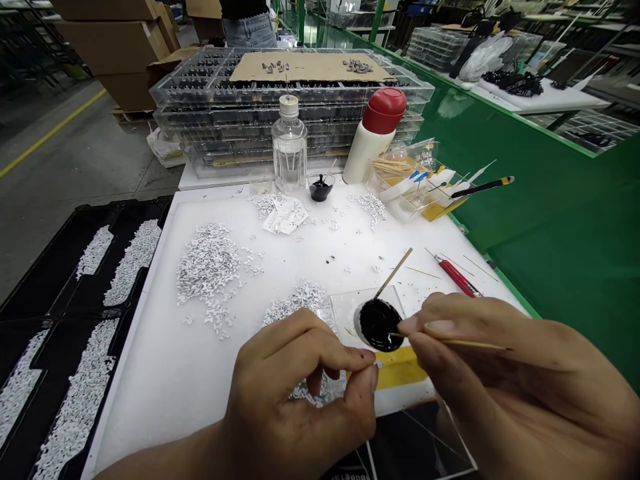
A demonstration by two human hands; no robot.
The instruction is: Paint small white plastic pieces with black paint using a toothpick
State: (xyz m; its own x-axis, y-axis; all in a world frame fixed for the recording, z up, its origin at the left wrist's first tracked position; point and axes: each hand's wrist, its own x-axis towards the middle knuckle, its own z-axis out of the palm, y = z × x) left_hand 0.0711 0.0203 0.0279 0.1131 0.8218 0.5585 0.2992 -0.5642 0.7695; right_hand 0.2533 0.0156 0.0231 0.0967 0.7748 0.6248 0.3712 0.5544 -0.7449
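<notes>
My left hand pinches a tiny white part between thumb and forefinger, just in front of a small round cup of black paint. In my right hand is a thin wooden toothpick, its tip over the cup's near edge. Another wooden stick leans out of the cup. The cup stands on a clear plastic plate, with yellow tape at the front. Loose white parts lie in a heap behind and under my left hand.
A bigger heap of white parts lies left. Behind are a clear bottle, a small black-filled cup, a red-capped flask and a toothpick box. A red craft knife lies right; black trays stand left.
</notes>
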